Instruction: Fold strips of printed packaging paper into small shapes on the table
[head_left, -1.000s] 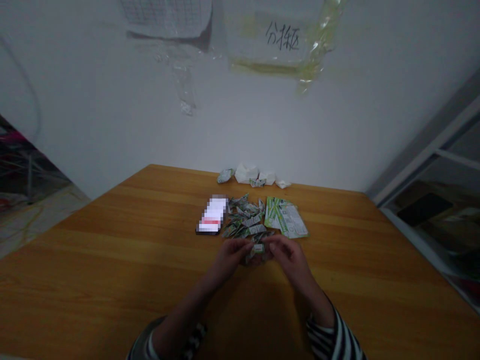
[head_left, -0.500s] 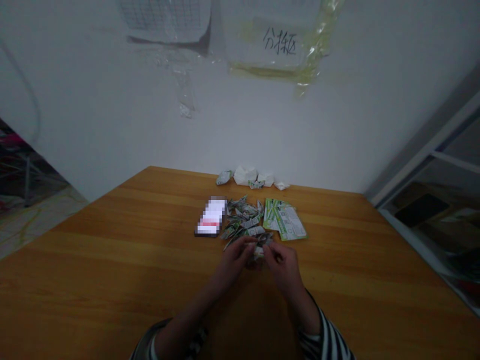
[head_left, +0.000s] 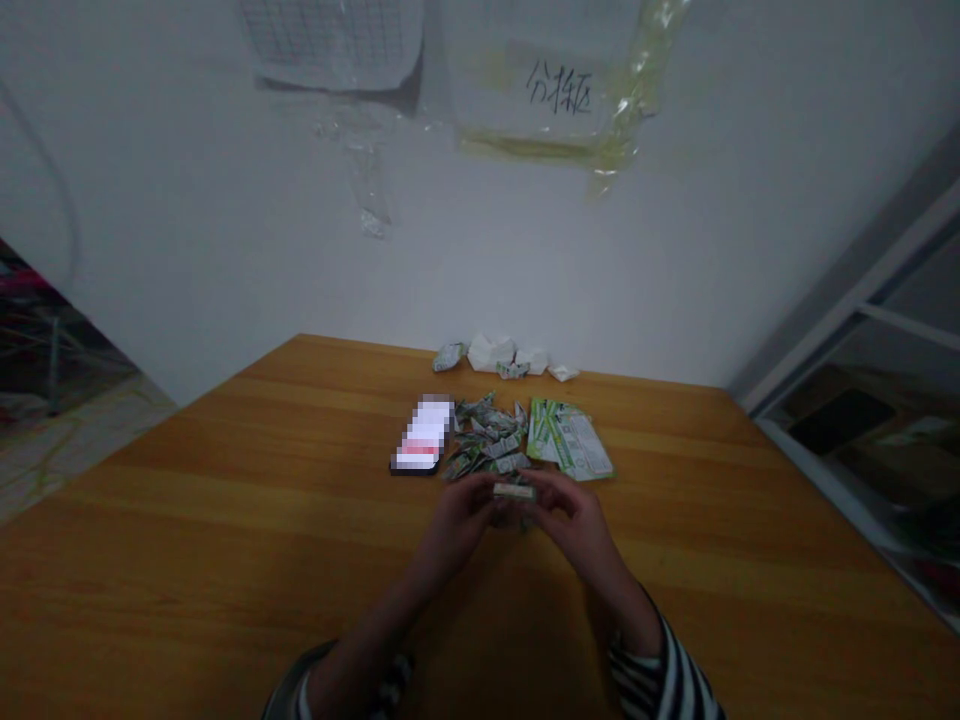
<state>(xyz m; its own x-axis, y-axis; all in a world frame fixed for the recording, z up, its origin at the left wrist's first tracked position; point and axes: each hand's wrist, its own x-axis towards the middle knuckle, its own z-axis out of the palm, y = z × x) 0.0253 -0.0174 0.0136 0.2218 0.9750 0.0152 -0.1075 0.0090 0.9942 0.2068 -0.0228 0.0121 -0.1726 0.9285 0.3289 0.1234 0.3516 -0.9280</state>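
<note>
wood table, orange-brown, fills the lower half of the head view. grey-white wall behind it. metal frame runs along the right edge, with dim clutter behind it that is too dark to identify. on the wall: clear plastic sheet taped up with yellowed tape and some handwriting on it, and a grid paper to its left

both forearms come in from the bottom, striped sleeves at the wrists. left hand and right hand meet mid-table, fingertips toward each other

flat green-white printed sheets lie fanned just past the right hand. phone lies flat just past the left hand, screen lit. between those two is a pile of folded scraps with the same green-white print. crumpled white papers sit in a row at the far table edge against the wall, well apart from the hands

small folded strip is held level between the two hands, each end pinched in the fingertips of one hand. grip is narrow on both sides, fingers closed on the strip. it sits at the top of the grip, above the knuckles, just in front of the pile's near edge. can't tell whether it touches the pile or the table under it; a bit more paper seems to hang below it between the fingers, too dim to be sure
</note>
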